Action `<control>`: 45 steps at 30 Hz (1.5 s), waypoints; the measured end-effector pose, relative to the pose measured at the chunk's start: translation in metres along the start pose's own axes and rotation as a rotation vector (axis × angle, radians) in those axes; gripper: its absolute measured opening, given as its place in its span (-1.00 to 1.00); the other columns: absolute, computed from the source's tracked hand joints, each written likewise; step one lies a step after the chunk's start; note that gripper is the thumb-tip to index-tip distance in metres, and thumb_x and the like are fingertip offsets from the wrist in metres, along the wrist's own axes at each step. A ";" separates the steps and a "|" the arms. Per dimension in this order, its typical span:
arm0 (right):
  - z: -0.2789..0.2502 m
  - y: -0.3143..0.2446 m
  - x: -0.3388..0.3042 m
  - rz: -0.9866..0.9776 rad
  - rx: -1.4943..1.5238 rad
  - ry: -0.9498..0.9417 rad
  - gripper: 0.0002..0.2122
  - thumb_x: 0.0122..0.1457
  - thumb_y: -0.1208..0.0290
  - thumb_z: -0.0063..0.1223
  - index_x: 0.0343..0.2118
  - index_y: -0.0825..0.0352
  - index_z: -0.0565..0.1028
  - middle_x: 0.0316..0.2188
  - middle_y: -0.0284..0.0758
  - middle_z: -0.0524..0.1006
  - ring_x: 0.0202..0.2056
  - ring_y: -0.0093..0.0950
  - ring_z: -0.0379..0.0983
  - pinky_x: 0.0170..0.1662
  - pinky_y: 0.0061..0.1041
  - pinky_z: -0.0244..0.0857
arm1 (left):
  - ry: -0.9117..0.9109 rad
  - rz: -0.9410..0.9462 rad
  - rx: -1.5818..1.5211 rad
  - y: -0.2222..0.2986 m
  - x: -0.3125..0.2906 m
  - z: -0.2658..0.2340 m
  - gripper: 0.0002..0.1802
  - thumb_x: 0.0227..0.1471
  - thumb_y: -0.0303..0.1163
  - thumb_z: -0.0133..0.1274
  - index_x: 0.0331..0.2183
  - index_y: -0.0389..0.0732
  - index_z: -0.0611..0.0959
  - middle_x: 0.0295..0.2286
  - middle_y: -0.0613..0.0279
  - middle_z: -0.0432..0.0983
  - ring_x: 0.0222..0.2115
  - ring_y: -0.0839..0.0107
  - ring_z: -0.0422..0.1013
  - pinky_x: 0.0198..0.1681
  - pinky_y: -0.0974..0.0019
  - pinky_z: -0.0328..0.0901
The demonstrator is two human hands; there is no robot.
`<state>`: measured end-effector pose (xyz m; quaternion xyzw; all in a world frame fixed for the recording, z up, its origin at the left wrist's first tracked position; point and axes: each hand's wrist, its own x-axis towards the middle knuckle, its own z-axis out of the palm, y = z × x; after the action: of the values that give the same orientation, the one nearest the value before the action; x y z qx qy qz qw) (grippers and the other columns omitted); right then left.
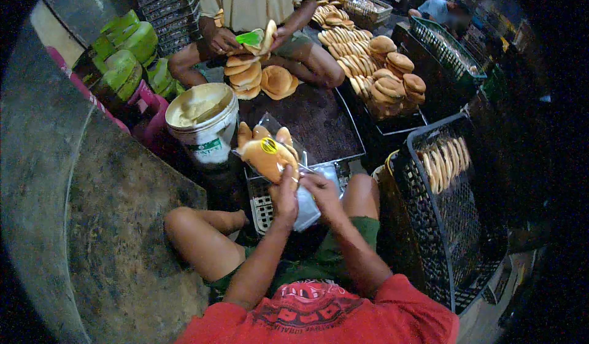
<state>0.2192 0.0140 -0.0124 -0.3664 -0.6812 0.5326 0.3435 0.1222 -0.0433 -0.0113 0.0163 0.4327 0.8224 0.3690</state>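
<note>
Bagged bread [268, 160] is sitting at the centre of the frame, slanting toward the upper left from the left hand [284, 198]; that hand is grasping its lower right end, the thumb lying on top, while most of the loaf is jutting beyond the grip; the right hand [321, 190] is curling its fingers just right of that end, though whether they are pinching plastic I cannot tell; pale plastic bags [308, 212] are lying below, between the wrists; a white tub [205, 138] is standing left of centre.
</note>
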 end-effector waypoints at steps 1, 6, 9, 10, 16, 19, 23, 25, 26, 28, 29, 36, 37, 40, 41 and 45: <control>-0.014 -0.004 0.003 0.082 -0.164 0.038 -0.75 0.12 0.45 0.16 -0.15 0.43 0.58 -0.01 -0.20 0.47 0.00 -0.36 0.39 0.06 -0.39 0.26 | -0.035 0.012 -0.074 0.001 0.002 -0.001 -0.57 0.14 -0.16 0.13 -0.16 -0.37 0.59 -0.30 0.17 0.55 -0.38 0.47 0.48 -0.36 0.40 0.38; -0.085 -0.042 0.022 0.177 0.214 -0.099 -0.53 0.09 0.18 0.24 -0.07 0.47 0.48 -0.11 -0.21 0.54 -0.11 -0.47 0.45 -0.06 -0.52 0.33 | -0.625 -0.143 0.631 -0.011 0.005 -0.003 -0.56 0.16 -0.11 0.09 -0.19 -0.34 0.58 -0.34 0.19 0.57 -0.38 0.46 0.46 -0.32 0.34 0.38; -0.148 -0.073 0.014 0.306 0.006 -0.072 -0.64 0.07 0.28 0.22 -0.11 0.37 0.51 -0.30 -0.34 0.57 -0.29 -0.52 0.49 -0.14 -0.52 0.35 | -0.756 0.162 0.898 -0.031 0.020 -0.010 -0.43 0.02 -0.03 0.20 -0.19 -0.41 0.62 -0.29 0.03 0.60 -0.25 0.22 0.52 -0.12 0.17 0.36; -0.179 -0.084 0.005 0.233 0.073 0.019 -0.62 0.06 0.29 0.22 -0.09 0.38 0.49 -0.27 -0.33 0.57 -0.28 -0.51 0.49 -0.14 -0.52 0.35 | -0.428 0.364 1.296 -0.035 0.030 -0.019 -0.44 -0.06 -0.06 0.26 -0.20 -0.37 0.64 -0.25 -0.11 0.59 -0.20 0.06 0.51 -0.07 0.11 0.34; -0.350 -0.132 -0.061 -0.022 -0.378 0.374 -0.46 -0.09 0.40 0.19 0.05 0.37 0.40 -0.09 -0.29 0.50 -0.06 -0.46 0.40 0.06 -0.49 0.23 | -0.578 0.039 1.839 -0.036 0.114 -0.112 -0.46 -0.26 -0.20 0.37 -0.18 -0.15 0.59 -0.18 0.04 0.53 -0.04 0.01 0.40 -0.10 0.00 0.33; -0.372 -0.119 -0.099 0.390 -0.644 0.206 -0.50 -0.12 0.37 0.24 -0.04 0.36 0.46 -0.14 -0.30 0.54 -0.11 -0.47 0.44 0.01 -0.48 0.28 | -0.480 0.370 1.902 -0.044 0.111 -0.125 -0.52 -0.25 -0.32 0.32 -0.20 -0.22 0.59 -0.22 -0.04 0.53 -0.12 -0.03 0.43 -0.10 0.02 0.33; -0.359 -0.066 -0.130 0.300 -0.779 0.069 -0.56 0.00 0.30 0.19 -0.02 0.34 0.49 -0.11 -0.15 0.57 -0.04 -0.29 0.48 0.11 -0.41 0.26 | -0.517 0.433 1.792 -0.039 0.094 -0.108 -0.62 -0.21 -0.43 0.24 -0.24 -0.28 0.58 -0.26 -0.13 0.52 -0.18 -0.05 0.44 -0.11 0.04 0.33; -0.354 -0.049 -0.133 0.503 -0.740 0.008 -0.61 0.09 0.33 0.14 -0.03 0.40 0.48 -0.07 -0.13 0.55 0.00 -0.27 0.45 0.12 -0.40 0.24 | -0.564 0.409 1.705 -0.032 0.098 -0.099 -0.65 -0.20 -0.46 0.21 -0.26 -0.29 0.57 -0.28 -0.15 0.53 -0.20 -0.06 0.45 -0.14 0.04 0.34; -0.350 -0.046 -0.132 0.471 -0.777 0.164 -0.63 0.12 0.32 0.12 -0.04 0.41 0.48 -0.08 -0.13 0.55 -0.01 -0.26 0.45 0.12 -0.39 0.25 | -0.520 0.380 1.701 -0.027 0.103 -0.097 -0.67 -0.19 -0.47 0.20 -0.27 -0.29 0.57 -0.30 -0.15 0.53 -0.21 -0.07 0.46 -0.15 0.04 0.35; -0.331 -0.046 -0.126 0.532 -0.824 0.461 -0.65 0.18 0.31 0.08 -0.04 0.43 0.49 -0.08 -0.14 0.54 -0.02 -0.24 0.46 0.10 -0.37 0.25 | -0.427 0.215 1.686 -0.022 0.108 -0.096 -0.71 -0.19 -0.46 0.21 -0.31 -0.27 0.58 -0.39 -0.11 0.57 -0.32 -0.13 0.49 -0.25 0.02 0.37; -0.315 -0.051 -0.122 0.305 -0.839 0.498 -0.67 0.20 0.31 0.05 -0.05 0.42 0.49 -0.10 -0.14 0.55 -0.04 -0.24 0.46 0.09 -0.36 0.26 | -0.438 0.266 1.768 -0.019 0.109 -0.096 -0.74 -0.18 -0.38 0.23 -0.34 -0.22 0.61 -0.39 -0.08 0.58 -0.31 -0.10 0.50 -0.24 0.02 0.38; -0.123 0.008 -0.097 0.652 0.231 -0.507 -0.64 0.32 0.15 -0.10 -0.08 0.37 0.50 -0.17 -0.26 0.56 -0.16 -0.40 0.50 -0.08 -0.43 0.34 | -0.329 0.536 1.863 -0.008 0.095 -0.089 -0.72 0.16 -0.17 -0.06 -0.26 -0.17 0.59 -0.39 -0.04 0.59 -0.36 0.00 0.51 -0.30 -0.02 0.30; -0.111 0.024 -0.093 0.912 0.290 -0.650 -0.62 0.30 0.10 -0.07 -0.09 0.35 0.52 -0.14 -0.28 0.57 -0.16 -0.42 0.50 -0.08 -0.42 0.35 | -0.212 0.384 1.745 -0.003 0.096 -0.087 -0.72 0.20 -0.19 -0.10 -0.25 -0.18 0.55 -0.39 -0.06 0.57 -0.41 -0.03 0.48 -0.37 0.04 0.30; -0.113 0.061 -0.036 0.518 0.139 -0.033 -0.67 0.28 0.19 -0.05 -0.10 0.38 0.48 -0.17 -0.20 0.54 -0.18 -0.35 0.50 -0.07 -0.40 0.33 | -0.018 0.197 0.844 0.019 0.100 -0.083 -0.78 0.23 -0.21 -0.08 -0.30 -0.16 0.49 -0.39 0.15 0.55 -0.49 0.31 0.46 -0.45 0.31 0.32; -0.114 0.067 -0.012 0.245 -0.158 0.199 -0.69 0.26 0.23 -0.03 -0.12 0.40 0.47 -0.18 -0.18 0.52 -0.20 -0.32 0.49 -0.05 -0.38 0.31 | 0.023 0.051 0.564 0.028 0.100 -0.083 -0.79 0.23 -0.21 -0.06 -0.30 -0.15 0.49 -0.39 0.19 0.54 -0.48 0.40 0.46 -0.44 0.35 0.32; -0.059 0.066 0.088 -0.126 -0.420 0.334 -0.80 0.09 0.49 0.14 -0.21 0.39 0.52 -0.28 -0.21 0.55 -0.25 -0.32 0.50 -0.13 -0.36 0.36 | -0.253 0.092 0.072 0.060 0.095 -0.071 -0.85 0.23 -0.33 -0.02 -0.23 -0.18 0.50 -0.36 0.20 0.55 -0.42 0.49 0.45 -0.39 0.44 0.35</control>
<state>0.2353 0.1289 -0.0584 -0.4693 -0.7322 0.2893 0.3999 -0.0074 -0.0547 -0.0400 0.1530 0.4107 0.8139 0.3815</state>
